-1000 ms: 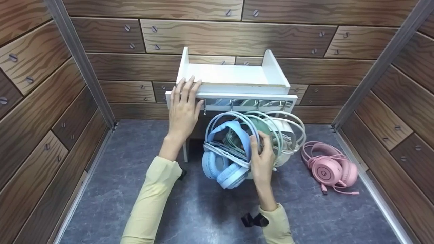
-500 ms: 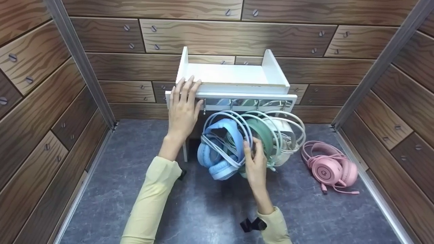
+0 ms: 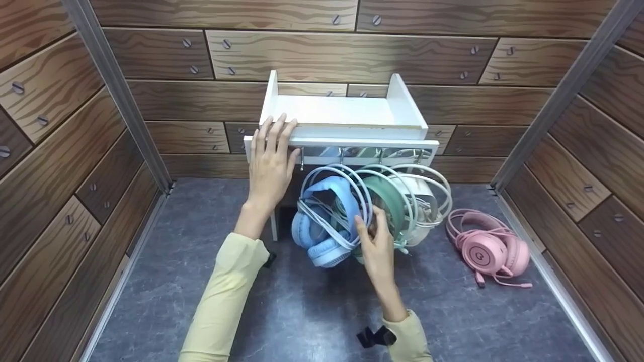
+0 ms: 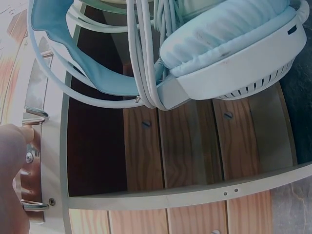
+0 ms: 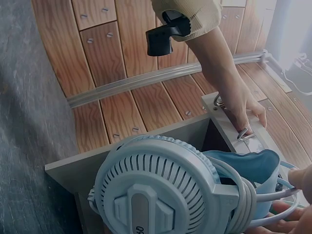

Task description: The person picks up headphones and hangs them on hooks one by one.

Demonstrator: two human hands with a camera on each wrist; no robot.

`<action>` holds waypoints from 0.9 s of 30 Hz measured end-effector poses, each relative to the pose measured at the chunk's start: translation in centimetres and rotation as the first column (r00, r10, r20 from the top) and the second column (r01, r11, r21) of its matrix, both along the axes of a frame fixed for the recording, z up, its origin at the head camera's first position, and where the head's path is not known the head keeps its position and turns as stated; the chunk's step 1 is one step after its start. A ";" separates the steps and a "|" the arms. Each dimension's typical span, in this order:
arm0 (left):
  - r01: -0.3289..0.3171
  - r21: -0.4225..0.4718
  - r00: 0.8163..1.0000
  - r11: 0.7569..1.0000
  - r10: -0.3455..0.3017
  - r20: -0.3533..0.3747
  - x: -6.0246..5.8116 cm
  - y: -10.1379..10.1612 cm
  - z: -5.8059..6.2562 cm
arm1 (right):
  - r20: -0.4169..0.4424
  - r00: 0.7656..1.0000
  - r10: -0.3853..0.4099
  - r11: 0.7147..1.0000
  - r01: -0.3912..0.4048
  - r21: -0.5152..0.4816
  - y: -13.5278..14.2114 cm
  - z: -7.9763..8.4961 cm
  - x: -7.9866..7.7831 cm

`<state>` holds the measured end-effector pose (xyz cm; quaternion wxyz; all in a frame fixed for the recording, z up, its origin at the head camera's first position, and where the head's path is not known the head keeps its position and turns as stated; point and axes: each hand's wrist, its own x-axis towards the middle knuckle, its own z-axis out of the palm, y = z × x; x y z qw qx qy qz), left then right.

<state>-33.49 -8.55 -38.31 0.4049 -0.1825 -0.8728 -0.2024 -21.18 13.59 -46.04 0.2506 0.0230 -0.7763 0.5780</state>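
Note:
A blue headset (image 3: 329, 251) with its cable wrapped round it hangs at the second hook from the left of a white rack (image 3: 342, 110). My right hand (image 3: 378, 249) pinches the right side of its band between thumb and fingers; the thumb (image 5: 300, 179) shows at the band wires in the right wrist view. On the left end of the hook rail lies my left hand (image 3: 271, 171), its fingers straight over the top edge and the thumb in front. Just right of the blue headset hang a green headset (image 3: 385, 193) and a white headset (image 3: 415, 186), partly overlapped.
A pink headset (image 3: 485, 251) lies on the dark floor (image 3: 302, 311) to the right of the rack. The leftmost hook (image 3: 302, 160) is bare. Wood-patterned walls (image 3: 568, 166) close in the back and both sides.
The blue headset has shifted left and slightly up, with my right hand moving left and a little down along its band. My left hand has stayed on the rail.

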 end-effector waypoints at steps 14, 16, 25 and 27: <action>-0.003 -0.008 1.000 1.000 0.003 -0.005 -0.1 0.0 0.0 | -0.204 0.976 -0.074 0.995 0.086 0.049 0.4 0.9 0.9; -0.006 -0.010 1.000 1.000 0.006 -0.002 0.0 -0.1 -0.1 | -0.269 0.959 -0.090 0.993 0.106 0.048 0.5 1.1 1.1; -0.008 -0.012 1.000 1.000 0.008 -0.005 0.0 -0.1 0.0 | -0.512 0.851 -0.116 0.992 0.129 -0.011 0.4 3.8 3.0; -0.007 -0.013 1.000 1.000 0.007 -0.004 -0.1 0.0 0.0 | -0.539 0.831 -0.138 0.990 0.137 -0.043 0.8 3.7 3.0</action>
